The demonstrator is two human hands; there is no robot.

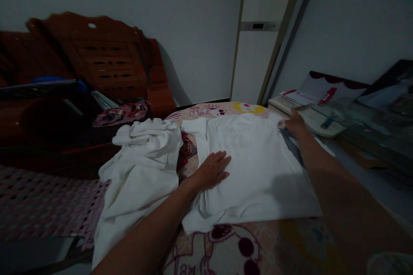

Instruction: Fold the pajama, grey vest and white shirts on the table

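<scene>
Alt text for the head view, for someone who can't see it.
A white garment lies spread on a patterned cloth, the left hand flat on its left side, the right hand at its far right corner. Rumpled white fabric lies to the left.

Both forearms (146, 238) are bare, as are the fingers (219, 157).

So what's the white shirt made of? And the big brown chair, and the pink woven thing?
White shirt: matte cloth, maybe cotton; it shows small, soft wrinkles.
Brown chair: probably wood, glossy like varnish; its carved parts catch the light.
Pink woven thing: crisscrossed strips, perhaps plastic; it's too dim to be sure.
</scene>
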